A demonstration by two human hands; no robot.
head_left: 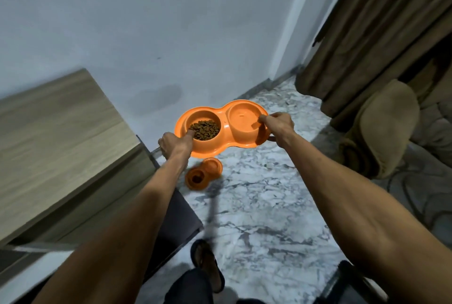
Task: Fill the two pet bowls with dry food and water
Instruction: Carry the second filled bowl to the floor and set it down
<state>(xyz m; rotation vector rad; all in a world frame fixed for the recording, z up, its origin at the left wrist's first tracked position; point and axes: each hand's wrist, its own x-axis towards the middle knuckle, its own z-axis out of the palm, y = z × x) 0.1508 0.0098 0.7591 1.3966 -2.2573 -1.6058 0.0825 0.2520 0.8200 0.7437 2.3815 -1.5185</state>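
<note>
I hold an orange double pet bowl (pixel 226 141) in the air over the marble floor, near the wall. Its left bowl holds brown dry food (pixel 205 129). Its right bowl (pixel 242 120) looks orange inside; I cannot tell whether water is in it. My left hand (pixel 175 143) grips the left end, thumb at the food bowl's rim. At the right end my right hand (pixel 277 123) grips the rim, fingers curled over it.
A second, smaller orange double bowl (pixel 203 174) lies on the marble floor (pixel 269 205) below. A wooden cabinet (pixel 56 147) stands at the left, brown curtains (pixel 379 34) and a tan cushion (pixel 384 127) at the right. My sandalled foot (pixel 208 264) is at the bottom.
</note>
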